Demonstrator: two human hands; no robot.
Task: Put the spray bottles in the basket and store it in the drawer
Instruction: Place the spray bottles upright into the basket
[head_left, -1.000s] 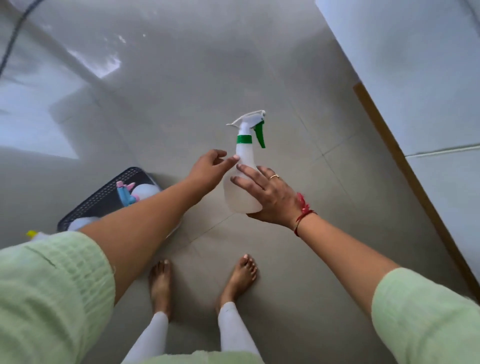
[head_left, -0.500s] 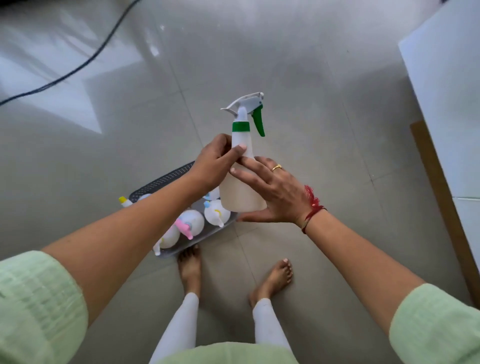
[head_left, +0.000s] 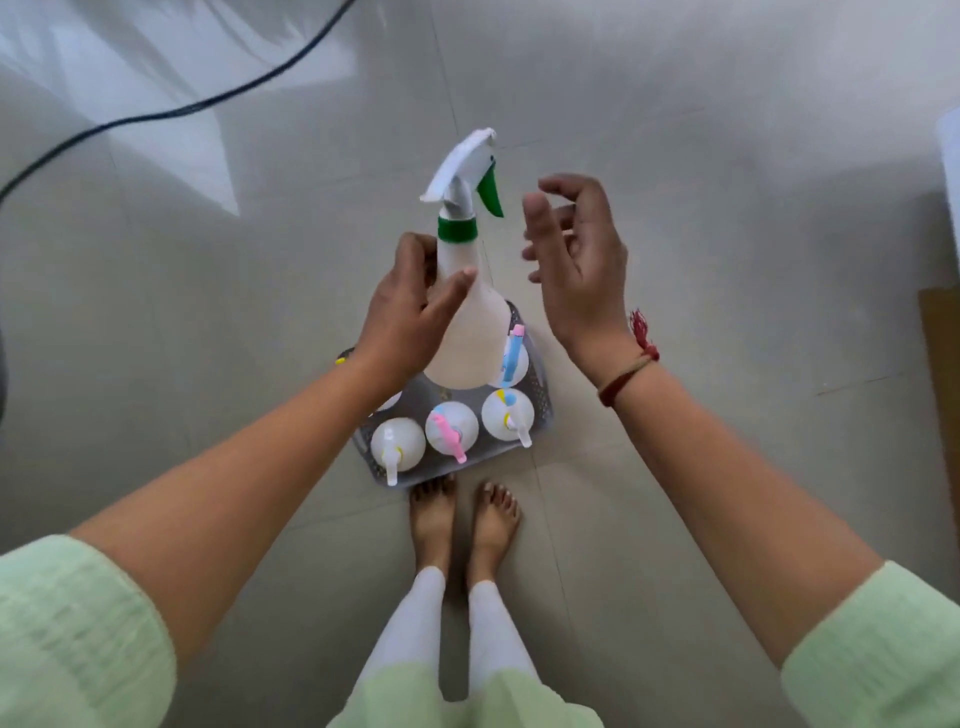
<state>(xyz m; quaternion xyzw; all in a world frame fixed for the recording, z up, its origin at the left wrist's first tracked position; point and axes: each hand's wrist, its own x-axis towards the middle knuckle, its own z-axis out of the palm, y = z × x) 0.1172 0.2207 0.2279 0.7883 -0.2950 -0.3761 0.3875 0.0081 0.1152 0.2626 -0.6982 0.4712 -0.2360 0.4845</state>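
A translucent white spray bottle (head_left: 470, 332) with a green collar and green trigger hangs upright above the basket. My left hand (head_left: 410, 306) grips its neck and shoulder. To the bottle's right, my right hand (head_left: 576, 260) is apart from it, fingers spread and holding nothing. On the floor below stands the grey perforated basket (head_left: 540, 384), just ahead of my bare feet. In it stand several small white spray bottles with yellow (head_left: 397, 441), pink (head_left: 451, 428) and blue-and-yellow (head_left: 508, 413) tops. The held bottle hides part of the basket's far side.
A black cable (head_left: 171, 111) crosses the glossy tiled floor at the upper left. A white unit with a wooden edge (head_left: 940, 374) stands at the far right. My feet (head_left: 462, 514) are right behind the basket.
The view has swung over the basket, which now sits under the bottle. My right hand has let go of the bottle and opened; my left hand alone holds it.
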